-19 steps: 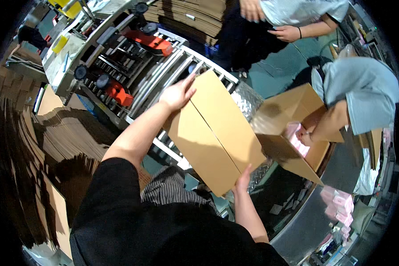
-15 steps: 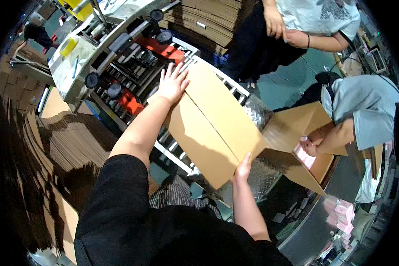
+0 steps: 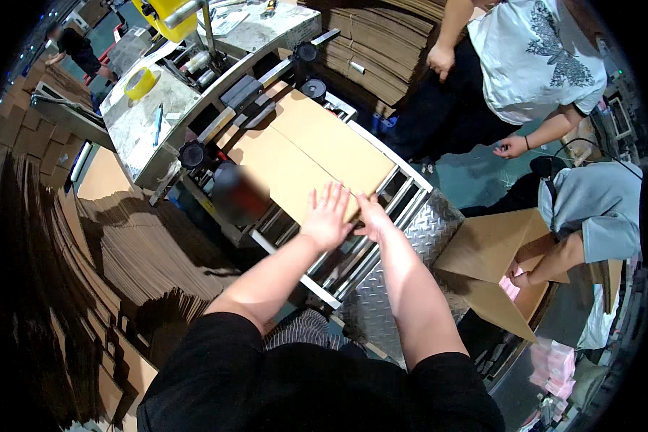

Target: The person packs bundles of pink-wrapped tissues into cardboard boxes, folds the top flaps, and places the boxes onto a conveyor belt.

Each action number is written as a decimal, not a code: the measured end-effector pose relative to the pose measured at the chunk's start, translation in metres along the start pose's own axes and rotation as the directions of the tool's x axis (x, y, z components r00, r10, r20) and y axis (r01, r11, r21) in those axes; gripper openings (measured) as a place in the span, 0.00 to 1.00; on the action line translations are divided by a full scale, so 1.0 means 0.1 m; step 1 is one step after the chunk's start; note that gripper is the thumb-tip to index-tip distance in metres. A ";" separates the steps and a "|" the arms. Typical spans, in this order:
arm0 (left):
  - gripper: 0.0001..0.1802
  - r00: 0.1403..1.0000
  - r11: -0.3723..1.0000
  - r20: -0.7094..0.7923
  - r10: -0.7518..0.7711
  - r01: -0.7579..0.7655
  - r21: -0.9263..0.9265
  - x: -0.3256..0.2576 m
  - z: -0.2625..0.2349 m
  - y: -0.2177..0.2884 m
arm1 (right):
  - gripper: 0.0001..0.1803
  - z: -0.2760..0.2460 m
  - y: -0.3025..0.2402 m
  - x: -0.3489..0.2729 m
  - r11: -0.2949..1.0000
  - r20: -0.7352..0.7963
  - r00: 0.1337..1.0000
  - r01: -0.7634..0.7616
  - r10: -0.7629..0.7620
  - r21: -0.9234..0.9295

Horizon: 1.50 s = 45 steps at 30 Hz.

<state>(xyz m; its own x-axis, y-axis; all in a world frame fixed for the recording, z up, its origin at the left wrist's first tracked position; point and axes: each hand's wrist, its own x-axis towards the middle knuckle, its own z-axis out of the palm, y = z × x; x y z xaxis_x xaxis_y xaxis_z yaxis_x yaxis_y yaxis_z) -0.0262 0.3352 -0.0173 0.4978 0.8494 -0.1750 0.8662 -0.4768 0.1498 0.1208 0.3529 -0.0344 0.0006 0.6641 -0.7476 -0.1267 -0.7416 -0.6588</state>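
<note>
A closed brown cardboard box (image 3: 306, 147) lies flaps up on the roller conveyor (image 3: 353, 252), its far end inside the box-taping machine (image 3: 194, 155). My left hand (image 3: 326, 216) lies flat with fingers spread on the box's near edge. My right hand (image 3: 369, 216) presses the same edge just beside it. Neither hand grips anything.
Stacks of flattened cartons (image 3: 122, 252) fill the left side. A yellow tape roll (image 3: 141, 83) sits on the machine's top. At right, a seated person in grey (image 3: 597, 212) reaches into an open carton (image 3: 497, 259) with pink packs; another person in a white shirt (image 3: 533, 57) stands behind. Diamond-plate floor (image 3: 403, 288).
The box was tilted up in both hands; now it lies flat on the rollers with its far end pushed into the machine. Both hands have come together on its near edge.
</note>
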 end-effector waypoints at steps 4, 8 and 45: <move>0.48 0.999 0.999 -0.036 -0.012 0.013 0.043 0.20 -0.09 -0.33 | 0.35 -0.20 0.40 -0.39 0.873 -0.077 0.886 0.432 -0.458 -0.226; 0.47 0.956 0.955 -0.051 -0.289 0.292 0.060 0.15 -0.08 -0.59 | 0.26 -0.71 1.26 -1.53 0.910 0.201 0.921 0.369 -0.332 -0.190; 0.15 0.466 0.559 -0.838 -0.284 0.790 0.250 -5.48 -4.46 -1.45 | 0.20 -2.01 2.22 -2.86 0.869 0.128 0.871 0.487 -0.475 -0.090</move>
<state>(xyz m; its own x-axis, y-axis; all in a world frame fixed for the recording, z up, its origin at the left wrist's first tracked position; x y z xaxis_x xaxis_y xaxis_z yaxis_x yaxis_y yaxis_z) -0.4444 0.0401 0.4909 -0.0507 0.7207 0.6913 0.8889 0.3482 -0.2978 0.2920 -0.0213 0.0165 -0.0661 0.9426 -0.3274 -0.0200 -0.3293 -0.9440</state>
